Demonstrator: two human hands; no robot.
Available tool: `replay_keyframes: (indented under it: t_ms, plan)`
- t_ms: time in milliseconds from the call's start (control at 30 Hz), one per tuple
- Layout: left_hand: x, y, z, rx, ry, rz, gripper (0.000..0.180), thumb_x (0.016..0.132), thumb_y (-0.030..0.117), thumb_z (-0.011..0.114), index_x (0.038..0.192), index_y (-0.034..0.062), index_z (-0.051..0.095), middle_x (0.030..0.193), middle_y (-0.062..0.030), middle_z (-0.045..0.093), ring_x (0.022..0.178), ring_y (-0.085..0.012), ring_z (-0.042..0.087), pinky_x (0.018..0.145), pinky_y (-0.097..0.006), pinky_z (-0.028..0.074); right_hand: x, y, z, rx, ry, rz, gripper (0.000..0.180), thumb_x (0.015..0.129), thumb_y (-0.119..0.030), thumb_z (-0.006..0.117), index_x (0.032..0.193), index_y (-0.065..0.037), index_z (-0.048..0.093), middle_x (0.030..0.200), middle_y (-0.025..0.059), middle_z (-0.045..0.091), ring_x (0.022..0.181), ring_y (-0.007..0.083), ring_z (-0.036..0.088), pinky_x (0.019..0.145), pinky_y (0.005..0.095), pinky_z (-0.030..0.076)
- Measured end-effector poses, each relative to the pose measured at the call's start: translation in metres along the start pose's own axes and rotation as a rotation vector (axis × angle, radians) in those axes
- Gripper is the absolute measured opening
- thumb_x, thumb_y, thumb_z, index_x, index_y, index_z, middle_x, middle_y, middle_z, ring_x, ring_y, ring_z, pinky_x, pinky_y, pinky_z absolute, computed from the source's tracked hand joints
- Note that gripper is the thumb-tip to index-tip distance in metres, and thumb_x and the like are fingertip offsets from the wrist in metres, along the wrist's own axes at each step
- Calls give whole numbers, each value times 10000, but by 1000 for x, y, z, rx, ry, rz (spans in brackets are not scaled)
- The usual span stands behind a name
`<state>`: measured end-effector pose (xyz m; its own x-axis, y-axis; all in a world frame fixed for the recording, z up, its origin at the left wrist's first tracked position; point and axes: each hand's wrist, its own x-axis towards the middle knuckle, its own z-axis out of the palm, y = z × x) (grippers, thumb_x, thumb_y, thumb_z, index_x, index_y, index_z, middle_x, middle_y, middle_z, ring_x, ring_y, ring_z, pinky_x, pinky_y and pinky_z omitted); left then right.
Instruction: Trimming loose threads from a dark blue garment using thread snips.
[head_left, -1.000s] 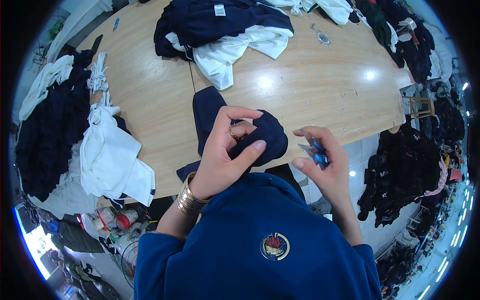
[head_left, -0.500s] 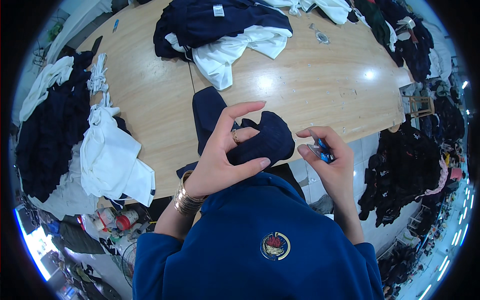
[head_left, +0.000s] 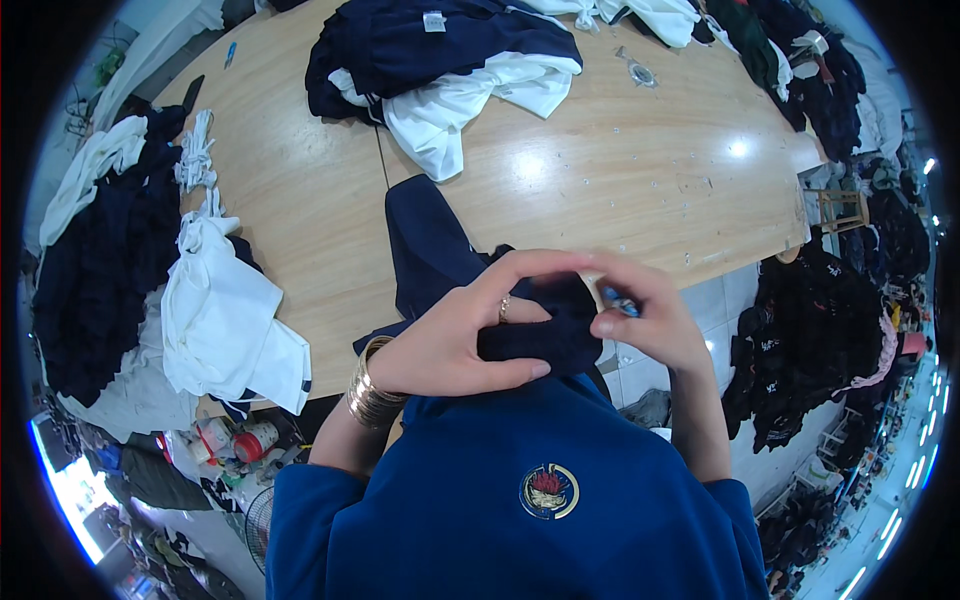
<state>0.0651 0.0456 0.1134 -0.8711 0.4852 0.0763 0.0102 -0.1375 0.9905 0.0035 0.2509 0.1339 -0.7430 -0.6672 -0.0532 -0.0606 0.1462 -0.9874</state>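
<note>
A dark navy garment (head_left: 425, 240) lies partly on the near edge of the table, its bunched end lifted in front of my body. My left hand (head_left: 450, 345) grips this end, thumb in front and fingers curled into the folds. At the cloth's right side is my right hand (head_left: 660, 320), curled around small thread snips (head_left: 622, 304) with blue handles. The snips' blades are mostly hidden and blurred. Both hands' index fingertips come close together above the cloth; I cannot tell whether they touch.
The wooden table (head_left: 560, 210) bears a heap of navy and white garments (head_left: 450, 55) at its far side. White clothing (head_left: 225, 320) and a dark pile (head_left: 110, 260) lie at left. Black garments (head_left: 790, 340) hang or lie at right, near a wooden stool (head_left: 843, 210).
My right hand with the snips has moved left, up to the garment. My left hand and the bunched cloth have shifted slightly right and nearer my body.
</note>
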Motion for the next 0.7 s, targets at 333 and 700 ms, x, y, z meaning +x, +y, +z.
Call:
replay_keyframes:
  t_ms: [333, 700]
  plan:
    - [-16, -29, -18, 691, 266, -149, 387, 700, 22, 646, 1076, 63, 562, 925, -53, 629, 845, -219, 613, 681, -271, 473, 0, 17, 7, -519, 129, -82, 289, 625, -20, 715, 898, -52, 626, 819, 14, 593, 692, 109, 527, 589, 221, 394]
    - [-12, -14, -7, 580, 781, 347, 246, 701, -42, 575, 932, 42, 582, 917, -84, 570, 818, -191, 575, 721, -267, 455, 18, 29, 41, -213, -112, -121, 294, 585, -43, 743, 848, -43, 611, 869, 70, 596, 801, 165, 594, 685, 262, 463]
